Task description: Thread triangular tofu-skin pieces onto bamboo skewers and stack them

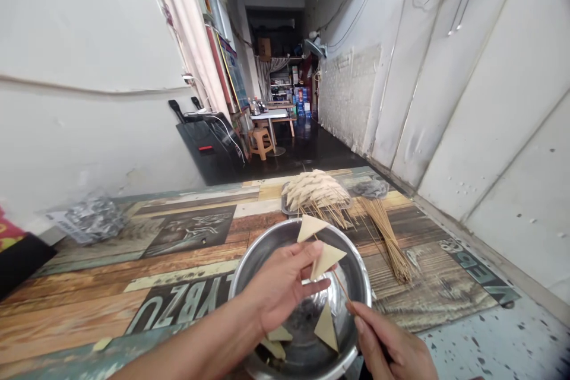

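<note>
Over a steel bowl (366, 285), my left hand (282, 279) pinches a pale, flat triangular slice (332, 256) between thumb and fingers. A second triangular slice (310, 227) sits above it on the same thin wooden skewer (342, 286). My right hand (394, 341) is closed around the lower end of that skewer, at the bowl's right rim. Inside the bowl, one loose triangle (327, 328) leans on the bottom, and a few more pieces (274, 349) lie partly hidden behind my left wrist.
Behind the bowl stands a tray of skewered pale slices (316, 187). Bare skewers (389, 243) lie bundled to its right. A plastic bag (93, 219) rests at the left on the wood-patterned tabletop (178, 267), with a small scrap (102, 344) nearer me. White walls flank both sides.
</note>
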Available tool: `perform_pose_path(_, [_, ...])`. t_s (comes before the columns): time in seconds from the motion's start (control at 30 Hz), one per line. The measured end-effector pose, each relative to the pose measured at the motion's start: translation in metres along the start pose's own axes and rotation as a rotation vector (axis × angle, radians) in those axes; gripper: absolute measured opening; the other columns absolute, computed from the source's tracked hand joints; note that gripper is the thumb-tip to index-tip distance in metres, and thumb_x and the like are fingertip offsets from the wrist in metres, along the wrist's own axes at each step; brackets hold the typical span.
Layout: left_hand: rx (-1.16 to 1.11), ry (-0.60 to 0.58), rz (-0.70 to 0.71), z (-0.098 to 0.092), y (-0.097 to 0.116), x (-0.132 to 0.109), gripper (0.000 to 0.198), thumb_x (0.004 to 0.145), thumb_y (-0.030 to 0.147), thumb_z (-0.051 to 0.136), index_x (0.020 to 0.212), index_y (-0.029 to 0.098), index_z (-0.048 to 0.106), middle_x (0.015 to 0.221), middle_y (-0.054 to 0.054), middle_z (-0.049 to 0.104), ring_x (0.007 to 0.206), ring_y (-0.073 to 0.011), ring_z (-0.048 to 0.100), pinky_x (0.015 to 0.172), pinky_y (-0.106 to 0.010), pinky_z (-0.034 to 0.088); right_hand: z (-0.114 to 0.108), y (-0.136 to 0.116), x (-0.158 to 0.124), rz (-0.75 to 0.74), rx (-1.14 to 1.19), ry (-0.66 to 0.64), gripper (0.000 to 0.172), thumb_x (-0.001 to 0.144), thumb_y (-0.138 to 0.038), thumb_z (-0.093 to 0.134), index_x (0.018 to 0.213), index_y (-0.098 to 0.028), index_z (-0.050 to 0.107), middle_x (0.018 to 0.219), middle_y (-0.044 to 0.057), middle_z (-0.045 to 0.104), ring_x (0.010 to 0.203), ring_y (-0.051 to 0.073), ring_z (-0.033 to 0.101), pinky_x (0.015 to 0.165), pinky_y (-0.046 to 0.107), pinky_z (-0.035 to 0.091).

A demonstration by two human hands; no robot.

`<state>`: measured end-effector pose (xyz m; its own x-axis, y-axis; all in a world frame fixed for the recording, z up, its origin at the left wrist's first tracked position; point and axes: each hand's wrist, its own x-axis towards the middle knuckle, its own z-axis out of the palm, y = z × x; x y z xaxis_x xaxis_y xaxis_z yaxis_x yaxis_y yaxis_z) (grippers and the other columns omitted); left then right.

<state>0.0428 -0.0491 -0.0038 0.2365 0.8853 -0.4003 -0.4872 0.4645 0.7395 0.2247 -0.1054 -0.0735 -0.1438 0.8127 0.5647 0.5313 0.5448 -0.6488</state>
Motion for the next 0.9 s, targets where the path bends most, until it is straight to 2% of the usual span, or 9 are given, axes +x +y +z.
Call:
perform_pose_path(0.17, [-0.058,0.08,0.023,0.008,-0.006,-0.002,0.01,0.075,0.02,0.067,0.08,0.011,0.068,0.086,-0.009,0.065,0.088,-0.0216,0.063,0.079,-0.038,0.054,0.007,0.004,-0.004,-0.035,0.033,0.003,0.024,0.091,-0.031,0.05,0.102,-0.019,0.068,0.085,0.005,0.075,0.066,0.013,0.071,0.068,0.015,0.057])
perform_pose_path(0.27, [-0.057,0.088,0.028,0.012,-0.007,-0.002,0.008,0.076,0.018,0.067,0.079,0.01,0.068,0.086,-0.009,0.065,0.087,-0.0215,0.064,0.078,-0.037,0.054,0.007,0.003,-0.003,-0.039,0.027,0.004,0.025,0.091,-0.032,0.05,0.102,-0.019,0.068,0.086,0.005,0.075,0.067,0.013,0.071,0.067,0.015,0.057])
perform_pose_path(0.4, [-0.024,0.073,-0.001,0.017,-0.014,-0.006,0.012,0.074,0.021,0.068,0.08,0.01,0.068,0.084,-0.009,0.065,0.087,-0.0212,0.064,0.075,-0.033,0.054,0.001,0.0,0.005,-0.096,-0.022,-0.036,0.025,0.091,-0.026,0.048,0.105,-0.017,0.067,0.083,0.006,0.074,0.066,0.014,0.071,0.064,0.015,0.056])
perform_pose_path(0.5, [0.007,0.05,-0.03,0.015,-0.016,-0.007,0.023,0.073,0.029,0.07,0.087,0.011,0.067,0.086,-0.01,0.066,0.086,-0.02,0.063,0.074,-0.031,0.053,-0.003,0.0,0.009,-0.12,-0.051,-0.084,0.026,0.09,-0.022,0.048,0.108,-0.015,0.065,0.08,0.006,0.074,0.061,0.012,0.07,0.063,0.014,0.056])
perform_pose_path(0.6, [-0.023,0.107,0.054,0.007,-0.006,-0.006,0.03,0.076,0.038,0.066,0.094,0.014,0.064,0.1,-0.012,0.066,0.091,-0.0195,0.063,0.076,-0.029,0.052,-0.004,0.001,0.006,-0.058,-0.025,-0.085,0.025,0.091,-0.025,0.048,0.104,-0.016,0.067,0.082,0.006,0.074,0.063,0.012,0.07,0.062,0.014,0.057])
perform_pose_path(0.73, [-0.084,0.18,0.199,-0.004,0.012,-0.003,0.015,0.081,0.026,0.061,0.091,0.014,0.063,0.107,-0.013,0.065,0.099,-0.0224,0.062,0.078,-0.033,0.053,-0.001,-0.001,-0.001,-0.002,0.055,-0.104,0.024,0.09,-0.028,0.048,0.1,-0.018,0.068,0.079,0.006,0.074,0.066,0.014,0.07,0.064,0.018,0.058])
perform_pose_path(0.9, [-0.068,0.189,0.176,-0.002,0.016,-0.002,0.01,0.083,0.018,0.058,0.088,0.012,0.065,0.099,-0.011,0.068,0.093,-0.0213,0.065,0.077,-0.033,0.054,-0.004,-0.008,0.004,-0.031,0.042,-0.122,0.022,0.088,-0.022,0.05,0.102,-0.018,0.067,0.074,0.004,0.073,0.061,0.013,0.069,0.06,0.017,0.057])
